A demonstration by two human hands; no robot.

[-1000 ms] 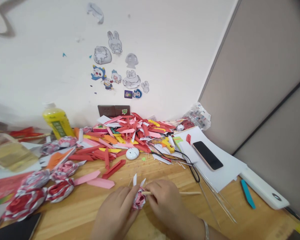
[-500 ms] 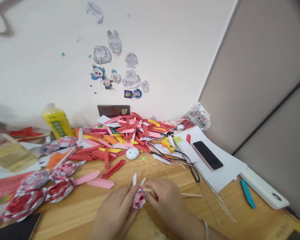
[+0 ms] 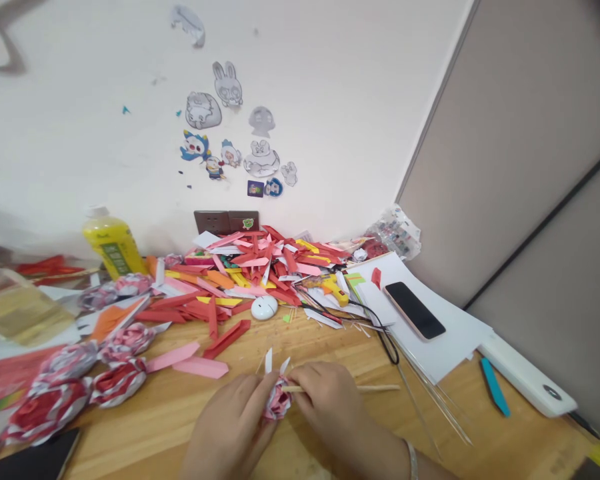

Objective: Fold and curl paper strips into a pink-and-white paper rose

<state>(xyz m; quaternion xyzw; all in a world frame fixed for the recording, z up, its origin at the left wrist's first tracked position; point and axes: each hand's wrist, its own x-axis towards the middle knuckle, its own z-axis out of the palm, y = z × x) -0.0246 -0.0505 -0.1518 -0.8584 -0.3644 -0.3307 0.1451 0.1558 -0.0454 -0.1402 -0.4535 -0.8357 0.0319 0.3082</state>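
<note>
My left hand (image 3: 240,407) is closed around a small pink and white folded-paper flower (image 3: 279,403), low in the middle of the view. Two pointed white paper tips stick up from it. In my right hand (image 3: 325,397) is a thin wooden stick (image 3: 380,388), pinched between thumb and fingers. The stick's left end touches the flower's upper part, and its other end juts out to the right behind the hand. Part of the flower is hidden by my left fingers.
Folded paper strips (image 3: 265,260) pile up along the wall. Finished paper flowers (image 3: 120,380) lie at left, near a yellow bottle (image 3: 114,243). A yellow glue gun (image 3: 335,290), white earphone case (image 3: 264,307), phone (image 3: 415,310) and blue strip (image 3: 495,387) sit farther off.
The stick's left end has moved slightly left and down onto the front of the flower. My right hand has lowered a little; the left hand stays nearly still.
</note>
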